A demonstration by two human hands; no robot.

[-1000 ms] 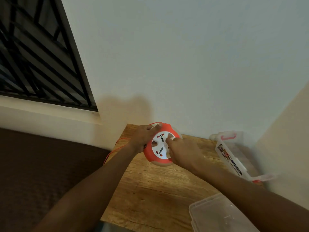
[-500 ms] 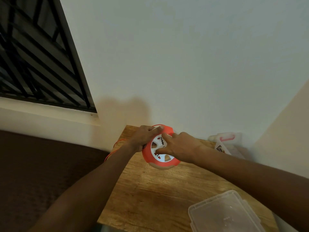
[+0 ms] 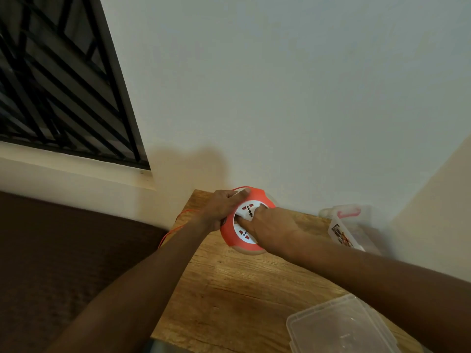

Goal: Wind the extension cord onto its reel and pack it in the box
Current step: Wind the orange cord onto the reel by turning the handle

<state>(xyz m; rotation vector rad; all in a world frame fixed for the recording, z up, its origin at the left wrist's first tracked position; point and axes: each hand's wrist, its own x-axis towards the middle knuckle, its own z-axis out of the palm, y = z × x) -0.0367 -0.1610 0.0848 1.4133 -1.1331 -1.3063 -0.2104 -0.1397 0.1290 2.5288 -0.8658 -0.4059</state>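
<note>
Gripping the round orange-and-white plastic reel (image 3: 234, 240) with our left hand (image 3: 221, 209), we press its face with our right hand (image 3: 269, 228). Slack thin orange cord (image 3: 176, 227) may snag on the wooden tabletop (image 3: 242, 289).

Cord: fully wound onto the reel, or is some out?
Partly out: a loop of orange cord trails from the reel past the left hand and over the table's left edge.

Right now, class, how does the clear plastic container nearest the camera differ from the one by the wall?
The near container lies flat at the front, cut off by the frame; the far container sits back against the wall. The near container looks plain, while the far container shows a red clasp and a printed label. Both are clear plastic.
</note>
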